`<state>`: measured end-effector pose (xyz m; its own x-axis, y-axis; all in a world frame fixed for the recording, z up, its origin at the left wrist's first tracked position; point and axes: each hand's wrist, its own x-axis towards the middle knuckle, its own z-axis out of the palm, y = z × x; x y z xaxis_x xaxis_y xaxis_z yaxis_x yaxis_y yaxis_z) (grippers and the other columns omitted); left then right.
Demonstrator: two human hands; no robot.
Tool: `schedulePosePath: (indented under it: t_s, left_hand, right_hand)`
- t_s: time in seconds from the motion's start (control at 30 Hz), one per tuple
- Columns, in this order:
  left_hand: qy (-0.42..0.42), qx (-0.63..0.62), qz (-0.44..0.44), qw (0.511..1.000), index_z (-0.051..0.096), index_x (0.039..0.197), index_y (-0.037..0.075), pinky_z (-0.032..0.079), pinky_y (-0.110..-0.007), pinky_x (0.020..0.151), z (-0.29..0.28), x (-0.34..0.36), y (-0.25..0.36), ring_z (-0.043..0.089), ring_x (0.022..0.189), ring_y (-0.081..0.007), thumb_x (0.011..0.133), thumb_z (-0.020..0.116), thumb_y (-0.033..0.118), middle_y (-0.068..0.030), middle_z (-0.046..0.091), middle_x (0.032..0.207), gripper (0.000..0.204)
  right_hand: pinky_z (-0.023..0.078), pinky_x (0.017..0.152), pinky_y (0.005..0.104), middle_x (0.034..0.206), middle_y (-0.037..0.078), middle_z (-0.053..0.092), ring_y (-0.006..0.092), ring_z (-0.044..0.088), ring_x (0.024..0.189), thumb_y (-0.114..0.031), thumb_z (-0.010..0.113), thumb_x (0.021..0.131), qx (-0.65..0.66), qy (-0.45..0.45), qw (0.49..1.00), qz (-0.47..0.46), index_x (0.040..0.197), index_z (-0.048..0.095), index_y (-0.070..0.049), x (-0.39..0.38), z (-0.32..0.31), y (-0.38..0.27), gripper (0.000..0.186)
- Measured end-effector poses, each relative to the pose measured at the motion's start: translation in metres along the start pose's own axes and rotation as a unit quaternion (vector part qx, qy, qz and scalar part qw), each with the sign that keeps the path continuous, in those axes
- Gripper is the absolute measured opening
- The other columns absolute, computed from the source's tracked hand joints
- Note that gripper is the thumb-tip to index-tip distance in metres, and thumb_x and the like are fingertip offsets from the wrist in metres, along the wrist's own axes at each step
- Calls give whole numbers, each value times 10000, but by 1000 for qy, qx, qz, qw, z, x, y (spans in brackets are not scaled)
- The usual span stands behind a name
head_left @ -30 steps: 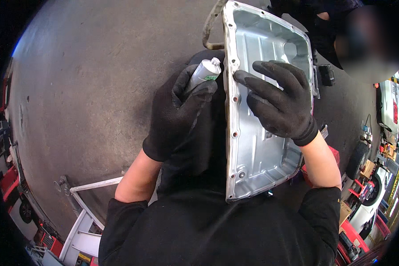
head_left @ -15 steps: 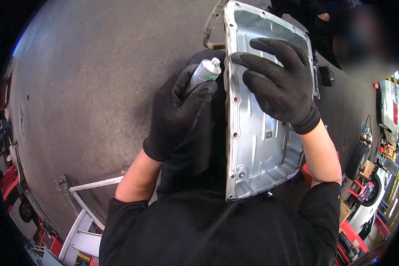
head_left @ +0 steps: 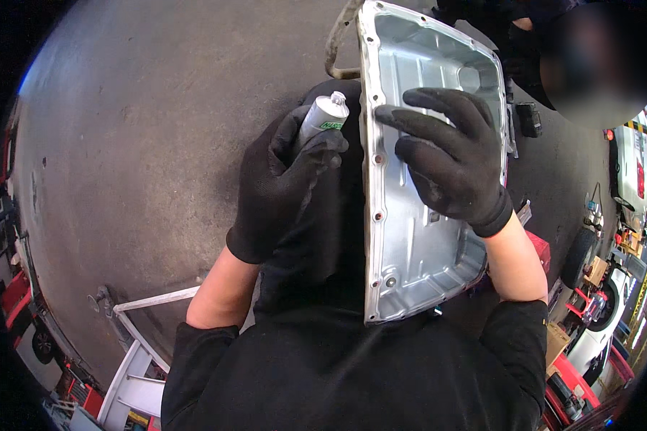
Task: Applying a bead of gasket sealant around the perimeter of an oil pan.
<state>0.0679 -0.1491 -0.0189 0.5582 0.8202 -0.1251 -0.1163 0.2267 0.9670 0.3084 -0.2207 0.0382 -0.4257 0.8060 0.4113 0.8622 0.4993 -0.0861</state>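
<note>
Both hands wear black gloves. In my left hand (head_left: pixel 277 176) a silver squeeze tube (head_left: pixel 323 118) with a green mark is gripped, its nozzle uncapped and pointing up. Right of it a metal oil pan (head_left: pixel 402 248) stands tilted on edge against my lap, its hollow side toward me. Bolt holes line its flange. Over the hollow, my right hand (head_left: pixel 453 161) has its fingers stretched and apart, holding nothing. Its index fingertip meets the flange on the pan's left side, between two bolt holes. The hand hides part of the pan's inside.
A bent pipe (head_left: pixel 332 54) rises behind the pan's far left corner. Another person in dark clothes (head_left: pixel 525 57) is close at the far right. White frame parts (head_left: pixel 133 381) lie at lower left. A tire (head_left: pixel 579 258), a red stool and parked cars line the right.
My right hand has slid toward me along the pan's flange, its fingertip now nearer the middle bolt hole. My left hand and the tube have shifted slightly left.
</note>
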Motion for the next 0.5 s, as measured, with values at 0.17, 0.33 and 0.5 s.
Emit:
schedulePosePath:
  t_s: [0.17, 0.33, 0.5]
  left_hand:
    - [-32, -59, -27, 997, 612, 1338, -30, 566, -297, 861, 1, -5, 4, 710, 941, -152, 1023, 636, 87, -115, 745, 1093, 337]
    - [-33, -63, -9, 997, 606, 1350, -29, 560, -299, 866, 2, -16, -3, 707, 956, -162, 1006, 661, 69, -123, 732, 1154, 362]
    - [-12, 108, 62, 992, 657, 1284, -28, 556, -326, 884, 8, -21, 0, 723, 991, -197, 980, 692, 75, -130, 750, 1123, 323]
  right_hand:
    - [471, 959, 457, 1254, 16, 746, 296, 636, 1209, -132, 758, 752, 49, 5, 999, 7, 934, 694, -163, -2, -5, -7, 195]
    - [492, 971, 442, 1238, 58, 752, 314, 654, 1167, -49, 705, 740, 146, 32, 986, 76, 936, 675, -115, 1, -15, -11, 210]
    - [521, 933, 379, 1114, 150, 745, 261, 681, 1016, -8, 571, 765, 373, 88, 896, 226, 993, 656, -14, -8, -11, -17, 244]
